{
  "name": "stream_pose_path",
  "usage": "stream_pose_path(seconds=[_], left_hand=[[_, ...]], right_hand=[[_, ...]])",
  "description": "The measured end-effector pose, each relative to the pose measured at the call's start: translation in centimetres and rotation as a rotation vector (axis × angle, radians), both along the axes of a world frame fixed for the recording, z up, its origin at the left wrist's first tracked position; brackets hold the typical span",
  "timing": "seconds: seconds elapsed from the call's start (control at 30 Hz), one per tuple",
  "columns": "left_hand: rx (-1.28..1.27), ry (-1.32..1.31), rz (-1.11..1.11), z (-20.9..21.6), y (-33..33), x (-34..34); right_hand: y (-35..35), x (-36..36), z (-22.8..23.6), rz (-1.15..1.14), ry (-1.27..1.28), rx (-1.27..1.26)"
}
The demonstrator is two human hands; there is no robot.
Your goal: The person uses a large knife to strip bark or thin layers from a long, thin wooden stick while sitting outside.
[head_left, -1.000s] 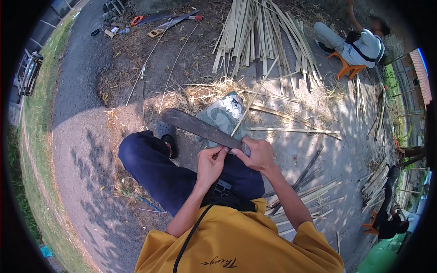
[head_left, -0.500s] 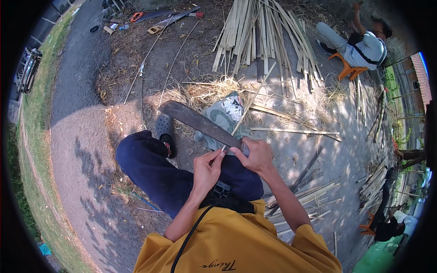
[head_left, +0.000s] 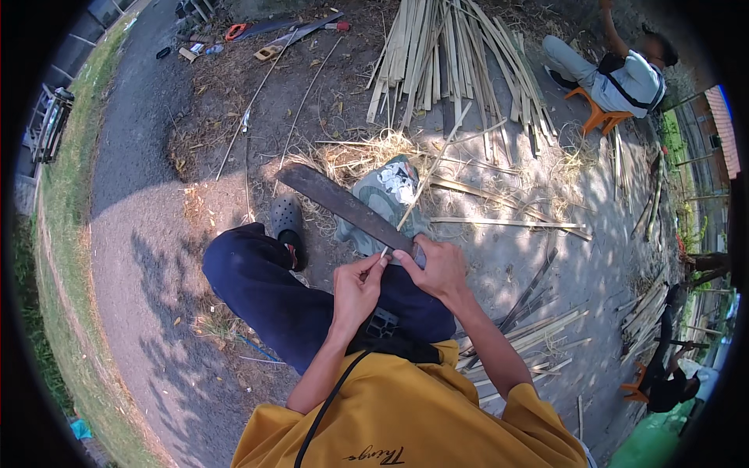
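A long, thin bamboo strip [head_left: 438, 166] slants away from me under a wide, dark machete [head_left: 337, 203]. Between thumb and fingertips, my left hand [head_left: 356, 295] pinches the strip's pale near end. My right hand [head_left: 441, 271] is closed round the machete's handle, which the fingers mostly hide, with its thumb near the base of the blade. The blade points to the far left and crosses over the strip, close to my left fingertips. Beneath both lies a grey-green patterned cloth [head_left: 364, 190] over my leg.
A large pile of bamboo strips [head_left: 437, 58] lies ahead, with shavings [head_left: 374, 148] before it. More strips [head_left: 538, 337] are at my right. Handsaws [head_left: 300, 35] lie at the far left. A person [head_left: 628, 78] sits on an orange stool [head_left: 597, 113]; another person [head_left: 671, 390] sits at right.
The view has shifted slightly, so the ground and piles appear a little farther right. Both hands keep their grips, and the machete still lies across the strip.
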State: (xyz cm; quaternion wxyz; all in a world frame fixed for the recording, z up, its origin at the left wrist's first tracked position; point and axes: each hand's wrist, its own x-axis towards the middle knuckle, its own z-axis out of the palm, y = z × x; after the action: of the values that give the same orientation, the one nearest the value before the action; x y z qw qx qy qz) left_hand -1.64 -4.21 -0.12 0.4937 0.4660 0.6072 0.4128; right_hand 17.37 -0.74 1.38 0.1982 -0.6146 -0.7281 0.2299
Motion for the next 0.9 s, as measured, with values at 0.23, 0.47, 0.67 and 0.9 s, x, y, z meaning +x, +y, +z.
stream_pose_path(seconds=[0.23, 0.47, 0.67, 0.9], left_hand=[[0.047, 0.072, -0.012, 1.9, -0.1, 0.1], [-0.025, 0.135, -0.068, 2.7, 1.2, 0.7], [0.013, 0.075, -0.023, 1.7, -0.1, 0.7], [-0.092, -0.039, -0.048, 0.4, -0.2, -0.3]], right_hand=[[0.1, 0.5, -0.3, 0.007, 0.047, 0.025], [-0.5, 0.2, -0.5, 0.006, 0.054, 0.013], [-0.2, 0.5, -0.8, -0.052, 0.041, -0.008], [0.0, 0.4, -0.7, 0.012, 0.052, 0.030]])
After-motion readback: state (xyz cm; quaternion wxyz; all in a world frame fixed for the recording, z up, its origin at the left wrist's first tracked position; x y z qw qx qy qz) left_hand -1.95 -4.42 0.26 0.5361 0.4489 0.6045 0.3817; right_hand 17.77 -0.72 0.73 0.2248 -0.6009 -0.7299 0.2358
